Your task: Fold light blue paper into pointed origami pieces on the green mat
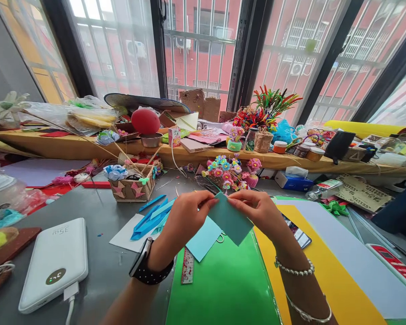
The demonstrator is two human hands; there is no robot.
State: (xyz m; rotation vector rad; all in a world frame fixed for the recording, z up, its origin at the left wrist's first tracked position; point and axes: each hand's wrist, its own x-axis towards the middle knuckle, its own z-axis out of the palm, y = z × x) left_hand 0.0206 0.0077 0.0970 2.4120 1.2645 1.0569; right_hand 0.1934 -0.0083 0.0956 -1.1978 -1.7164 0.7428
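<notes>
A teal square of paper (232, 221) is held up by its top corner between both hands, above a green folder (223, 289). My left hand (191, 210) pinches the corner's left side with thumb and forefinger. On the right side, my right hand (253, 210) grips the same sheet in a like pinch. Behind and below it lies a light blue paper sheet (201, 241), with a scissors handle (220, 238) peeking out beside it. Blue folded paper strips (149, 223) rest on white paper left of my left hand. A small patterned ruler (187, 266) lies on the folder.
At left stands a white power bank (59, 257) with a cable plugged in. A cardboard box (133, 185) with sticks sits behind the strips. Small craft flowers (225, 169) stand farther back. A phone (296, 230) lies on yellow paper (321, 271). A cluttered ledge runs beneath the windows.
</notes>
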